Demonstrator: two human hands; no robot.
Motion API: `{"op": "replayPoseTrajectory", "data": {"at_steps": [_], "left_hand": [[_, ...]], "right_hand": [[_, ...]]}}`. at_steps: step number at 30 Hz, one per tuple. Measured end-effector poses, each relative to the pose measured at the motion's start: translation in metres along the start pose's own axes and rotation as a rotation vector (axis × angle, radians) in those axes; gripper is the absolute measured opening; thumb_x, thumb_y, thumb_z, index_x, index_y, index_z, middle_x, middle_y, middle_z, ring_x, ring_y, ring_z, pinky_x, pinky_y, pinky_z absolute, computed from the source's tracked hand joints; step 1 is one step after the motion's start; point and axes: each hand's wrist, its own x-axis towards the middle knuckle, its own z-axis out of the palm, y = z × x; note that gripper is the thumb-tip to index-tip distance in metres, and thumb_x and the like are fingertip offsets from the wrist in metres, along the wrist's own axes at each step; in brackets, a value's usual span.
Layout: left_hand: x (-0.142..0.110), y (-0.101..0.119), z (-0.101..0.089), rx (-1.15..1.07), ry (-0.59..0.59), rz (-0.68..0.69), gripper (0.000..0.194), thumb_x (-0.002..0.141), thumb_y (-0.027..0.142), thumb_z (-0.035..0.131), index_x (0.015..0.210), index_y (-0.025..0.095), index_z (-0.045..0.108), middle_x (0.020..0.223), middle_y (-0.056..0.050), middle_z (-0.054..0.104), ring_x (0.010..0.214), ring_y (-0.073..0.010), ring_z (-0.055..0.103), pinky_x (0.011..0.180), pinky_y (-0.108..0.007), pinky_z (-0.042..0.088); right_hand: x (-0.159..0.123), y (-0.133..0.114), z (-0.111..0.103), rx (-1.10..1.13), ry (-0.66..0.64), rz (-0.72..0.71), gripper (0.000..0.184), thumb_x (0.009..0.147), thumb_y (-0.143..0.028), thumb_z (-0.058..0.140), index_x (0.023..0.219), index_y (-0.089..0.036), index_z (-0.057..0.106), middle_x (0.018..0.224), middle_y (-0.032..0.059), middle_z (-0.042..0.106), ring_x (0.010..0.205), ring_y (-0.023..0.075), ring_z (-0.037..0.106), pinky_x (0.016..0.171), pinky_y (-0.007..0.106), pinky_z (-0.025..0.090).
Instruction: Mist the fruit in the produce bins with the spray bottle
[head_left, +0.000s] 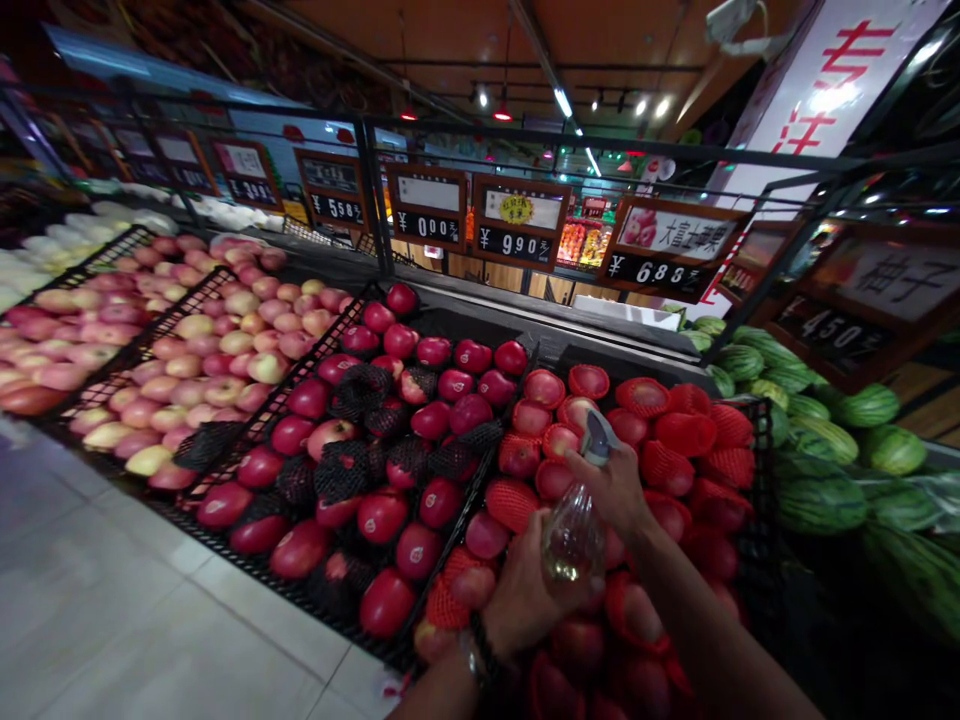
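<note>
My right hand (607, 490) grips the top of a clear plastic spray bottle (574, 535), which has a pale blue-grey sprayer head and a little liquid at the bottom. My left hand (525, 590) wraps around the bottle's lower body, with a dark beaded bracelet (480, 655) on that wrist. Both hands are just above a black wire crate of red apples in red foam nets (510, 503). One netted apple (450, 600) lies close to my left hand's fingers. The bottle hides a few of the apples below it.
To the left are a crate of deep-red apples (382, 515), some in black nets, and pink-yellow apples (225, 340). Striped watermelons (821, 505) lie to the right. Price boards (514, 220) stand along a black metal rail behind. A pale tile floor (150, 600) runs along the left.
</note>
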Motion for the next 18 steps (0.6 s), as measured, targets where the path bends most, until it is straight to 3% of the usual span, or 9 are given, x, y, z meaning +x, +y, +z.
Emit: {"op": "replayPoseTrajectory", "data": {"at_steps": [3, 7, 11, 14, 16, 18], "left_hand": [[0.004, 0.007, -0.011, -0.025, 0.033, 0.038, 0.056, 0.084, 0.041, 0.091, 0.132, 0.024, 0.067, 0.128, -0.007, 0.078, 0.113, -0.0308, 0.075, 0.098, -0.042, 0.060], [-0.013, -0.003, -0.025, -0.091, -0.011, 0.008, 0.051, 0.087, 0.038, 0.088, 0.132, 0.025, 0.068, 0.127, -0.006, 0.078, 0.115, -0.0307, 0.076, 0.101, -0.041, 0.062], [-0.049, -0.042, -0.038, -0.162, -0.039, -0.121, 0.065, 0.079, 0.036, 0.092, 0.136, 0.023, 0.063, 0.128, -0.008, 0.079, 0.117, -0.0322, 0.076, 0.104, -0.044, 0.063], [-0.081, -0.069, -0.048, -0.083, -0.071, -0.248, 0.068, 0.071, 0.025, 0.093, 0.134, 0.024, 0.067, 0.123, -0.005, 0.080, 0.114, -0.0330, 0.076, 0.105, -0.045, 0.062], [-0.100, -0.077, -0.057, -0.066, -0.096, -0.333, 0.065, 0.075, 0.029, 0.094, 0.135, 0.027, 0.070, 0.127, -0.004, 0.080, 0.122, -0.0346, 0.075, 0.111, -0.047, 0.061], [-0.117, -0.077, -0.065, -0.066, -0.104, -0.404, 0.053, 0.089, 0.041, 0.089, 0.136, 0.026, 0.072, 0.136, -0.006, 0.078, 0.127, -0.0341, 0.073, 0.113, -0.051, 0.060]], "right_hand": [[0.014, -0.006, 0.014, -0.013, -0.043, 0.020, 0.025, 0.087, -0.048, 0.074, 0.084, -0.026, 0.064, 0.070, -0.0020, 0.064, 0.067, 0.0201, 0.056, 0.067, 0.035, 0.044], [0.005, -0.004, 0.046, 0.042, -0.116, -0.026, 0.027, 0.085, -0.050, 0.075, 0.093, -0.024, 0.068, 0.078, 0.0006, 0.070, 0.072, 0.0219, 0.061, 0.071, 0.036, 0.049], [-0.041, 0.007, 0.083, 0.057, -0.177, -0.022, 0.024, 0.084, -0.041, 0.071, 0.100, -0.024, 0.071, 0.077, 0.0008, 0.072, 0.068, 0.0221, 0.061, 0.070, 0.039, 0.053], [-0.088, 0.014, 0.107, 0.103, -0.190, 0.036, 0.034, 0.089, -0.039, 0.074, 0.120, -0.025, 0.073, 0.083, 0.0006, 0.076, 0.071, 0.0233, 0.066, 0.071, 0.039, 0.058], [-0.117, 0.016, 0.119, 0.132, -0.224, 0.070, 0.037, 0.093, -0.039, 0.074, 0.127, -0.025, 0.072, 0.087, 0.0008, 0.077, 0.075, 0.0239, 0.069, 0.072, 0.037, 0.060], [-0.140, 0.018, 0.127, 0.143, -0.251, 0.105, 0.035, 0.095, -0.039, 0.074, 0.128, -0.026, 0.071, 0.090, 0.0009, 0.078, 0.079, 0.0241, 0.071, 0.074, 0.037, 0.061]]}}
